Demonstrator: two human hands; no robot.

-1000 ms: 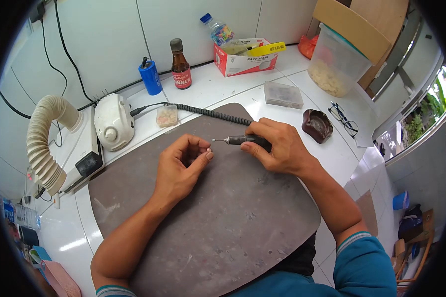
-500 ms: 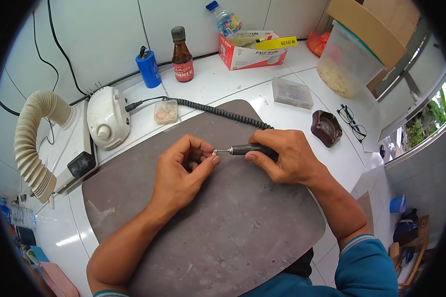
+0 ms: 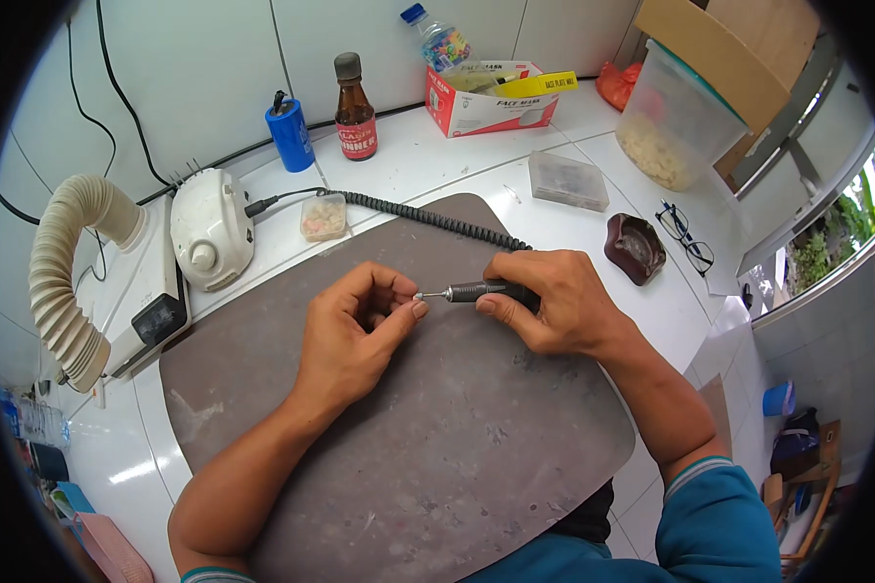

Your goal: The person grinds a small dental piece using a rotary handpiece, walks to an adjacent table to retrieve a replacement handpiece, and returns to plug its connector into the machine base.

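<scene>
Black and slim, the rotary handpiece (image 3: 469, 291) lay across the right hand (image 3: 559, 303), its fingers closed around the body with the index over the top and the thumb along the near side. The left hand (image 3: 352, 330) was curled, thumb and forefinger drawn to a narrow pinch on a tiny pale piece (image 3: 419, 297). That piece sat at the fingertips, above the grey-brown board (image 3: 408, 428), level with the handpiece's metal bit (image 3: 435, 294); whether bit and piece touched was too small to tell. Both forearms came in from the near side, bent at the elbow and angled toward each other, teal sleeves (image 3: 715, 525) ending near the elbows.

A coiled black cord (image 3: 428, 216) ran over the board's far part toward a white control unit (image 3: 212, 238). Near that unit stood a small clear box (image 3: 324, 219) of pale bits. Farther back, a brown bottle (image 3: 356, 112) wore a red label on which "NNER" could be read, its upper line less clear. To its right, a red-and-white carton (image 3: 496, 119) read "FACE MASK", and the yellow box (image 3: 542, 85) resting in it read "BASE PLATE WAX".
</scene>
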